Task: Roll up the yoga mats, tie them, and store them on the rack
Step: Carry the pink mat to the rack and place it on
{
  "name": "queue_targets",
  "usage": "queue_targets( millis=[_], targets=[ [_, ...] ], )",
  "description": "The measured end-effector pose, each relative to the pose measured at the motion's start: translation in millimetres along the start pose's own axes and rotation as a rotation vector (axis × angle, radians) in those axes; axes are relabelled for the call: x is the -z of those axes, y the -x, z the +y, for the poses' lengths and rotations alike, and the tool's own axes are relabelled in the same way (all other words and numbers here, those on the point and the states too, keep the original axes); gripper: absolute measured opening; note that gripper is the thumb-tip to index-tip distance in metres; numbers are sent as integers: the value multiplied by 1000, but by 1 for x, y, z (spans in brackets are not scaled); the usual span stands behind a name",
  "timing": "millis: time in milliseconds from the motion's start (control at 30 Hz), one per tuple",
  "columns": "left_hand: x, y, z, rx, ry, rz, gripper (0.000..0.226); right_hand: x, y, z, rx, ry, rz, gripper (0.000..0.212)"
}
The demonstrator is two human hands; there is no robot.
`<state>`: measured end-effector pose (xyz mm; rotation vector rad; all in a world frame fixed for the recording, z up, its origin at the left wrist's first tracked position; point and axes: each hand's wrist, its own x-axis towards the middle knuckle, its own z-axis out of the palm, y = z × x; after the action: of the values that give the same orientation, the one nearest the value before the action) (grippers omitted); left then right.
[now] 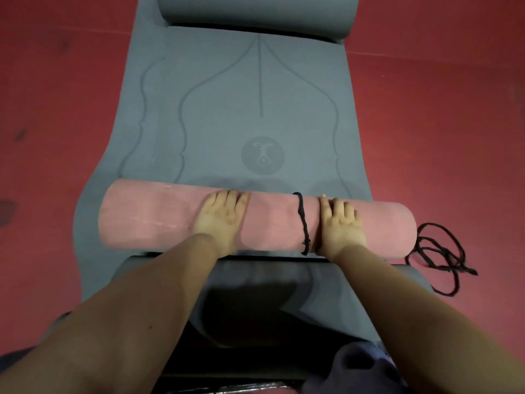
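Observation:
A rolled pink yoga mat [153,217] lies crosswise on a flat grey-blue mat [227,109]. A black cord [304,223] is looped round the roll right of its middle. My left hand [221,220] presses on top of the roll near the centre, fingers laid flat over its curve. Just right of the cord loop, my right hand [339,226] rests flat on the roll in the same way. The grey-blue mat's far end is curled into a roll [255,9].
A loose tangle of black cord [443,257] lies on the red floor [440,123] by the roll's right end. A dark grey mat edge [312,282] sits under my forearms. Red floor shows on both sides.

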<state>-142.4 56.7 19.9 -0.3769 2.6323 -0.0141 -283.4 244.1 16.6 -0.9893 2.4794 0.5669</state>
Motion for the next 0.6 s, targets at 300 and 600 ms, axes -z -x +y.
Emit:
queue_targets(
  millis=[300, 600],
  targets=[
    [27, 35, -52, -79, 51, 148, 103, 42, 7, -11, 164, -170, 43, 110],
    [128, 66, -138, -32, -62, 408, 110, 188, 29, -19, 256, -149, 284, 113]
  ],
)
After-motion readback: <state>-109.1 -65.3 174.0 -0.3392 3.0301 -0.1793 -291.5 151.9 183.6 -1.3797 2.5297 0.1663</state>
